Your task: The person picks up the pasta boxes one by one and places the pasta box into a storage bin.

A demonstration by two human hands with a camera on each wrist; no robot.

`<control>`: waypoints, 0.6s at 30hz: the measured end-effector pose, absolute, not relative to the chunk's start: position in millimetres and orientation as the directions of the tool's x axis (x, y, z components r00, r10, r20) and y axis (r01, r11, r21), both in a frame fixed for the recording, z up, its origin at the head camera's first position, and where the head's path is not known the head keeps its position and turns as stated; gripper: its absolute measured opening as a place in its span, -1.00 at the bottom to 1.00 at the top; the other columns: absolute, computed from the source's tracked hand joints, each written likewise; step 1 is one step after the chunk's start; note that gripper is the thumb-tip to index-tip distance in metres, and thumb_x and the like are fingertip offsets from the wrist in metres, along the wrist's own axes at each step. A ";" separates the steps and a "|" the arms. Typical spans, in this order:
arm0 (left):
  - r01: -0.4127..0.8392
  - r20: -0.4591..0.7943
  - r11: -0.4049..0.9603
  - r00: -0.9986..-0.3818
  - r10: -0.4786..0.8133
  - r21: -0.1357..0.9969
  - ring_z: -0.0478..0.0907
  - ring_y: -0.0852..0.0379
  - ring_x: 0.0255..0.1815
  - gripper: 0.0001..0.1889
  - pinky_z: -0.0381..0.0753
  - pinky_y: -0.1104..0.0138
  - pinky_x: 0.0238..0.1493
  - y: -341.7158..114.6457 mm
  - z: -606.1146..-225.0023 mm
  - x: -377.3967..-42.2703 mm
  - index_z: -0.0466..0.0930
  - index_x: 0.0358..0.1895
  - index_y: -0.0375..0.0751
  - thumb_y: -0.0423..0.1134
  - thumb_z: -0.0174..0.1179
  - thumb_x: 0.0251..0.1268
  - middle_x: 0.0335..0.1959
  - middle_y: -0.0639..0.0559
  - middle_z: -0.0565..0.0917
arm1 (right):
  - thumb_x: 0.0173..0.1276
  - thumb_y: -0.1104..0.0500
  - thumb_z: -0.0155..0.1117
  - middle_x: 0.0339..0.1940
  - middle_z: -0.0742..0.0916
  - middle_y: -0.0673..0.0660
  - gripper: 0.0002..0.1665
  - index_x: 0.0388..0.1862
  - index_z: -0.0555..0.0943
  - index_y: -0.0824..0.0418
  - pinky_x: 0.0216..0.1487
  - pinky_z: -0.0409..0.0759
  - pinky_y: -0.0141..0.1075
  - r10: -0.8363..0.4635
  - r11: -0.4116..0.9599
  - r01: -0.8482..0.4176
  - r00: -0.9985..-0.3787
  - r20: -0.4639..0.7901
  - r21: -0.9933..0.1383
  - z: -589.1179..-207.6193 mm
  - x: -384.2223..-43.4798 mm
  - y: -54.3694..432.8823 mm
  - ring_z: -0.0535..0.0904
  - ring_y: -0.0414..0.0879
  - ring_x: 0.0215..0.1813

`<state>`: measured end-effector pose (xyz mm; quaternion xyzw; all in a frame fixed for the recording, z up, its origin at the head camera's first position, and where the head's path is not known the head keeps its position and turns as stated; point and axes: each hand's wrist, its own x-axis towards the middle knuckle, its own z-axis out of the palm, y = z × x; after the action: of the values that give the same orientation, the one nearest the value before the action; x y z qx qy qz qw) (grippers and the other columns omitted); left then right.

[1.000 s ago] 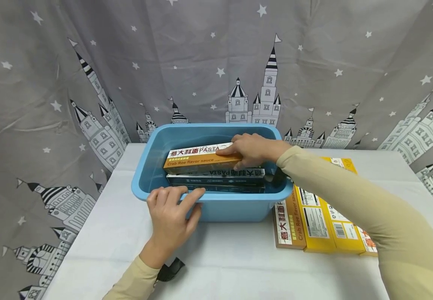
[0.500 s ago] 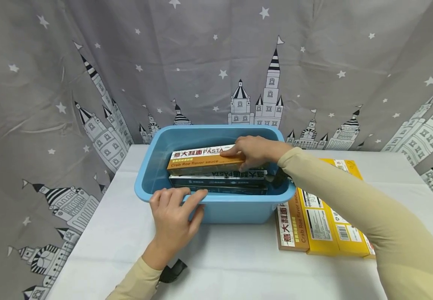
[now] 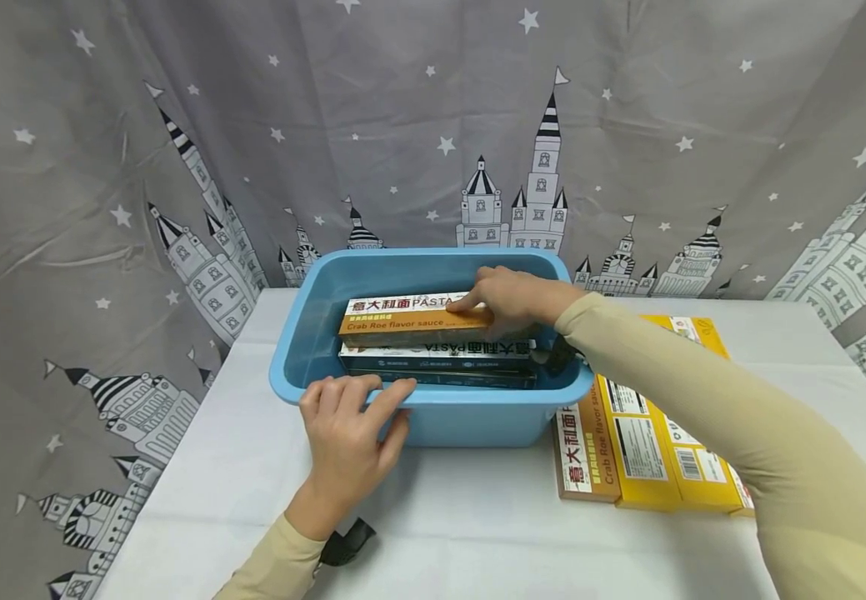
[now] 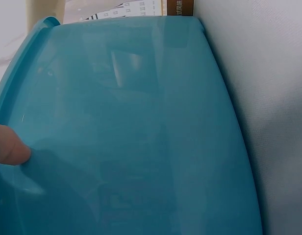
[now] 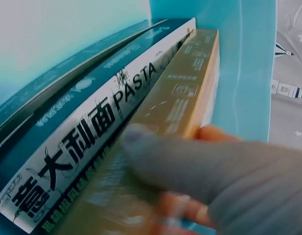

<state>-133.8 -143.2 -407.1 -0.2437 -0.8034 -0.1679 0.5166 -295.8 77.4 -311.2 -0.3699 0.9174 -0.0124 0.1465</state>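
The orange pasta box (image 3: 402, 327), a long rectangular carton, lies lengthwise inside the bin (image 3: 470, 425), its long axis running roughly from 9 to 3 o'clock in the head view; whether its underside touches the bin floor cannot be seen. The right grip (image 3: 509, 302) is grasping the box near its 3 o'clock end, pinching it across its narrow width. Expected handling: stiff, light to moderate in weight, slightly slippery on its printed surface; dry contents, as the label suggests, may snap if bent or dropped. Preferred hold: the two long edges, near mid-length for balance. Just beside it, at 6 o'clock, lie two dark boxes (image 3: 440, 365) of similar elongated form. The bin is smooth, glossy blue plastic with rounded corners and a rolled rim; the left grip (image 3: 346, 437) is clasping that rim at 7 o'clock. Outside, at 4 o'clock, yellow cartons (image 3: 640, 454) lie flat on the white-covered counter (image 3: 478, 533). At 12 o'clock hangs a soft, creased grey curtain (image 3: 395, 108).
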 end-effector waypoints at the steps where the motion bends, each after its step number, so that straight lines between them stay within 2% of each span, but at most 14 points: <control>1: 0.565 0.912 0.825 -0.348 0.218 0.019 0.43 -0.12 -0.30 -0.78 0.18 -0.06 -0.01 -143.1 -406.9 -133.8 0.75 -0.13 0.00 -0.22 0.11 0.32 -0.34 -0.14 0.61 | 0.25 0.20 0.50 0.10 0.58 0.23 -0.19 0.47 0.47 -0.15 -0.12 0.49 -0.17 -0.677 0.730 -0.674 -0.690 -0.257 -0.116 -311.2 -295.4 77.1 0.45 0.03 -0.04; 5: 0.566 0.912 0.824 -0.348 0.219 0.018 0.43 -0.12 -0.30 -0.79 0.18 -0.06 -0.01 -142.9 -406.9 -133.8 0.75 -0.12 -0.01 -0.22 0.11 0.33 -0.34 -0.14 0.61 | 0.33 0.25 0.42 0.14 0.58 0.26 -0.31 0.43 0.53 -0.09 -0.10 0.51 -0.14 -0.674 0.730 -0.682 -0.710 -0.204 -0.039 -311.1 -293.4 76.1 0.48 0.06 0.00; 10: 0.567 0.914 0.824 -0.341 0.219 0.014 0.43 -0.12 -0.31 -0.78 0.18 -0.06 -0.02 -142.8 -407.0 -133.7 0.74 -0.12 0.00 -0.22 0.10 0.33 -0.35 -0.13 0.61 | 0.39 0.20 0.37 0.07 0.65 0.24 -0.50 0.31 0.64 0.01 0.01 0.61 -0.09 -0.682 0.722 -0.691 -0.718 -0.139 0.025 -310.2 -292.2 75.7 0.56 0.10 0.04; 13: 0.567 0.915 0.824 -0.340 0.219 0.013 0.42 -0.11 -0.31 -0.78 0.18 -0.05 -0.02 -142.8 -407.1 -133.6 0.74 -0.12 0.00 -0.22 0.10 0.34 -0.35 -0.13 0.61 | 0.39 0.16 0.37 0.08 0.67 0.23 -0.54 0.27 0.67 0.02 0.08 0.62 -0.06 -0.674 0.728 -0.685 -0.724 -0.145 0.034 -306.6 -292.0 76.1 0.57 0.11 0.08; 18: 0.568 0.917 0.823 -0.334 0.218 0.011 0.42 -0.12 -0.31 -0.79 0.17 -0.05 -0.02 -143.1 -406.5 -133.8 0.74 -0.13 0.00 -0.21 0.10 0.36 -0.35 -0.13 0.61 | 0.37 0.10 0.39 0.11 0.68 0.23 -0.51 0.28 0.67 0.03 0.02 0.67 -0.05 -0.672 0.726 -0.687 -0.719 -0.178 0.032 -294.6 -291.6 78.4 0.61 0.12 0.09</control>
<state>-133.8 -143.1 -406.5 -0.2456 -0.7994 -0.1676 0.5221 -291.6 78.4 -294.6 -0.3669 0.9258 0.0476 0.0772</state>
